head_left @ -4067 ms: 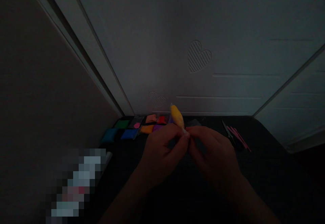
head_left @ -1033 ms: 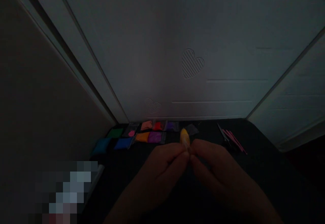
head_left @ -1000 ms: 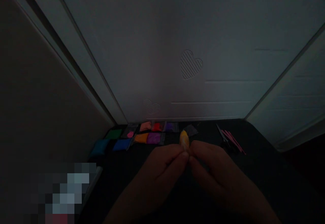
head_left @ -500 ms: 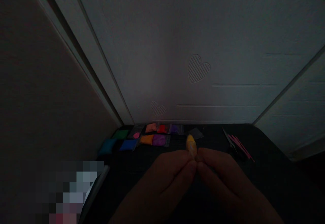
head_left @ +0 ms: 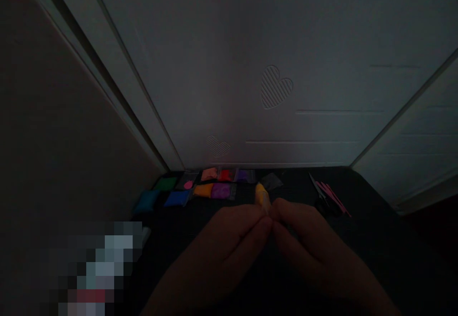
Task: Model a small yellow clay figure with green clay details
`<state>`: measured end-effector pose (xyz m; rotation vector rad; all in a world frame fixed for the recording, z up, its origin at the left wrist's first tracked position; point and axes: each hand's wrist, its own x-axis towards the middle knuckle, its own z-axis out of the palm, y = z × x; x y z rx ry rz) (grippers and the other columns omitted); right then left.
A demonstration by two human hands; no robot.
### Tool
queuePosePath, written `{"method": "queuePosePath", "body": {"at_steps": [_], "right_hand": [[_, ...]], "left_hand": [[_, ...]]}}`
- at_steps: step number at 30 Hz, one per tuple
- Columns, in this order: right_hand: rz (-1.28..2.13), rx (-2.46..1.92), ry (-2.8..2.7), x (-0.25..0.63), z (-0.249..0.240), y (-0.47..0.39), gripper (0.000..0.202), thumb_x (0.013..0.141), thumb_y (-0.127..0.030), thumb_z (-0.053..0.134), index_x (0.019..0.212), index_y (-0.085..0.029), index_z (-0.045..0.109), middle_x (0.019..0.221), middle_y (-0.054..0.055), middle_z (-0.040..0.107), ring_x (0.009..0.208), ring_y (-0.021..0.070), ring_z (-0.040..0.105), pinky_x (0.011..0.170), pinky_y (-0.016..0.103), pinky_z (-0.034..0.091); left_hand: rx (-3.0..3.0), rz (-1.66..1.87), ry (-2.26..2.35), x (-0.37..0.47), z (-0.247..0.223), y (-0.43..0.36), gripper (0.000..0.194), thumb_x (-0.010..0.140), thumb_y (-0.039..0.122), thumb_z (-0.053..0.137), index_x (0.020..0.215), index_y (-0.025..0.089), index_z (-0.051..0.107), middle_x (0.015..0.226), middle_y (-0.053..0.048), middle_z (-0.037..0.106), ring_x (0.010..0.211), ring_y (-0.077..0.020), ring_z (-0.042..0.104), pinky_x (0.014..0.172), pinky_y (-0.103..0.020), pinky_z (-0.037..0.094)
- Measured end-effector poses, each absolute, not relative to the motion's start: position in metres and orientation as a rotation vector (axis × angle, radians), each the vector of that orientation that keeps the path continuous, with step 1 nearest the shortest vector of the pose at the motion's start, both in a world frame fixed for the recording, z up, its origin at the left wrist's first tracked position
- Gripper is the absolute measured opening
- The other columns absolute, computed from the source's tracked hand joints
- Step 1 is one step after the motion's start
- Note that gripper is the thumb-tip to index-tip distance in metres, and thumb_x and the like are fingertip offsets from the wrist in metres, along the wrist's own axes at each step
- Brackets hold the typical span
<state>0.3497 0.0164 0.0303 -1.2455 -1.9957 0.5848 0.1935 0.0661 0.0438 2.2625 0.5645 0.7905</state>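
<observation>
In the dim head view, my left hand [head_left: 229, 239] and my right hand [head_left: 311, 239] meet at the middle, thumbs and fingertips pinched together. Between them they grip the near end of what looks like a small packet of yellow clay [head_left: 262, 194]. Its rounded yellow tip points away from me, and a paler, shiny patch shows close to my fingers. My fingertips cover its lower end. Both hands are closed and held above the dark table.
Coloured clay packets, among them a blue one [head_left: 178, 198] and a purple one [head_left: 222, 191], lie at the back left. A clear bag [head_left: 272, 181] lies behind my hands. Scissors [head_left: 324, 196] and pink sticks [head_left: 335, 199] lie right, before a white panel [head_left: 229, 68].
The whole view has shifted slightly, so things appear a little higher and further left. The yellow packet tilts a bit more to the left; both hands keep their pinch on it.
</observation>
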Motion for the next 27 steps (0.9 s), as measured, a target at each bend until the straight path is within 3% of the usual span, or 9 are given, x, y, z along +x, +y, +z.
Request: {"method": "queuePosePath", "body": {"at_steps": [5,21,27], "right_hand": [[0.715,-1.223,-1.856,0.344,0.023,0.017,0.018,0.084,-0.014,0.034,0.068,-0.019,0.037,0.062,-0.005,0.041,0.054,0.0069,0.037,0.05,0.021,0.029],[1.106,-0.978,-1.302,0.342,0.013,0.026,0.022,0.084,-0.027,0.036,0.063,-0.02,0.038,0.058,-0.004,0.033,0.05,0.0092,0.029,0.044,0.021,0.028],[0.881,-1.095,-1.487,0.344,0.018,0.025,0.025,0.086,-0.024,0.035,0.061,-0.02,0.038,0.056,-0.005,0.035,0.051,0.0084,0.032,0.046,0.021,0.027]], "left_hand": [[2.255,0.681,0.577,0.192,0.039,0.071,0.026,0.083,0.02,0.037,0.061,0.016,0.049,0.059,0.002,0.052,0.053,-0.0085,0.045,0.051,-0.019,0.037],[1.787,0.933,0.518,0.204,0.01,0.072,0.032,0.084,0.031,0.035,0.055,0.017,0.038,0.051,0.003,0.033,0.047,-0.0074,0.031,0.044,-0.021,0.028],[1.971,0.933,0.626,0.207,0.017,0.07,0.032,0.083,0.024,0.037,0.053,0.016,0.037,0.05,0.004,0.035,0.047,-0.006,0.032,0.044,-0.02,0.025]]}}
